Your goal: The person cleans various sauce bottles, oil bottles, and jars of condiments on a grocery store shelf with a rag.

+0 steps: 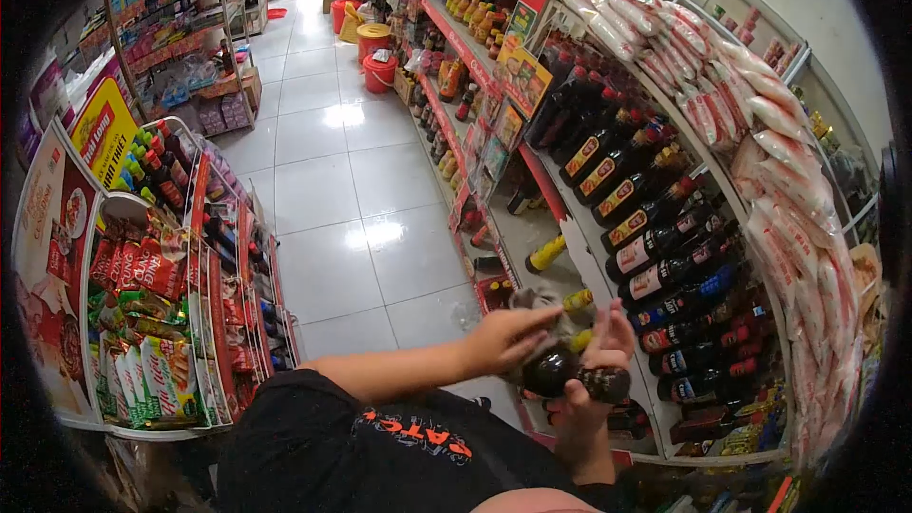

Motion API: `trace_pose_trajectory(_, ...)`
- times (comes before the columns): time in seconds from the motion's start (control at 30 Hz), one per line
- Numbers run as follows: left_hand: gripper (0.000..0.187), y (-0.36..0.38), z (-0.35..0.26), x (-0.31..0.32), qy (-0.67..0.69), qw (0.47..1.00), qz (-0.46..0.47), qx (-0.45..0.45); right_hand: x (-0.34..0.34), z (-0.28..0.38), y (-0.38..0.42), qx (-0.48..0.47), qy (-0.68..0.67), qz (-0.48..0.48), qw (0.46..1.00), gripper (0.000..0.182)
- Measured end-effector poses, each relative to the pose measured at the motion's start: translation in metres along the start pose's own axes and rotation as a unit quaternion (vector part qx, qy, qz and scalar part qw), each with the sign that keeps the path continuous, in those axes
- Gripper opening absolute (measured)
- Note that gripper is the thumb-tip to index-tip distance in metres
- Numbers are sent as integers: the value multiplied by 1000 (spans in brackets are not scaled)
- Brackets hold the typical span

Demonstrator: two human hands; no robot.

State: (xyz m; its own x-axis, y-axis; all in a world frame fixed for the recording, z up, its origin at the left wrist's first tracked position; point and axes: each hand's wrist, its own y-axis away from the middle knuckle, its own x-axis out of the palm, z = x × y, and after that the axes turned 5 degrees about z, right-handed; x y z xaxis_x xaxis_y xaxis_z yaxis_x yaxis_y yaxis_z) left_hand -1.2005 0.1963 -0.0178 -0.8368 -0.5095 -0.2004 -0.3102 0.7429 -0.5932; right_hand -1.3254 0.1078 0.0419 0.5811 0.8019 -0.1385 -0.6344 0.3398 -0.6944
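My right hand is closed around a dark bottle, whose rounded end faces me. Just left of it, a second dark bottle sits between my two hands. My left hand reaches across from the left with its fingers stretched out, slightly blurred, above that second bottle. Beyond its fingers is a greyish, crumpled-looking item that I cannot make out clearly. Yellow-capped bottle tops show past my hands, near the lower shelf.
Rows of dark sauce bottles fill the shelf on the right, with white packets stacked above. On the left stands a rack of snack packets. A white-tiled aisle runs forward, with red buckets at its right side.
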Motion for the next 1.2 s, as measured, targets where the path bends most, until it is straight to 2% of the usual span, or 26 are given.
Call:
trace_pose_trajectory(0.03,33,5,13,0,-1,998,17,-56,-1,8,-3,-13,11,-14,1000,39)
trace_pose_trajectory(0.1,34,26,45,4,-27,996,-20,-81,-13,17,-6,-50,36,-10,998,39)
trace_pose_trajectory(0.13,34,32,52,4,-40,994,-39,-92,-17,18,-5,-52,8,-12,999,39)
trace_pose_trajectory(0.23,34,30,62,-9,71,979,-109,-157,-19,19,-1,-78,-70,-3,995,40)
trace_pose_trajectory(0.27,34,23,61,-14,220,954,-135,-154,-17,20,-1,-61,-84,0,995,39)
trace_pose_trajectory(0.33,33,3,51,-27,498,838,-174,-142,-13,22,2,-27,-113,2,993,39)
trace_pose_trajectory(0.4,27,7,57,-18,419,890,-46,-173,-9,20,2,-24,-95,-2,995,37)
trace_pose_trajectory(0.47,28,26,85,18,211,937,164,-225,-10,18,4,-17,-68,15,997,36)
trace_pose_trajectory(0.53,31,24,31,21,100,966,143,-192,-10,26,1,18,-31,16,999,33)
trace_pose_trajectory(0.57,30,27,33,26,112,953,147,-239,-13,28,3,27,-16,35,999,32)
trace_pose_trajectory(0.67,29,55,102,47,169,956,134,-197,-13,31,3,12,17,55,998,30)
trace_pose_trajectory(0.7,28,58,97,44,225,931,136,-253,-14,31,5,13,24,63,998,29)
trace_pose_trajectory(0.8,33,62,70,45,419,864,89,-264,-19,23,9,32,6,42,999,24)
trace_pose_trajectory(0.83,37,56,49,37,408,863,119,-273,-20,20,9,78,-30,7,996,24)
trace_pose_trajectory(0.93,39,38,-9,32,405,887,71,-212,-23,22,14,165,-162,-55,971,24)
trace_pose_trajectory(1.0,37,31,-16,36,328,919,88,-201,-33,29,15,95,-72,8,993,24)
trace_pose_trajectory(1.03,34,33,5,39,311,930,142,-136,-40,34,15,60,-6,34,998,25)
trace_pose_trajectory(1.07,33,34,25,46,256,933,171,-186,-46,37,17,24,59,61,996,25)
trace_pose_trajectory(1.13,32,33,45,64,141,924,227,-273,-58,41,28,26,75,26,997,25)
trace_pose_trajectory(1.2,32,33,40,91,195,920,159,-300,-76,44,36,28,103,-16,994,27)
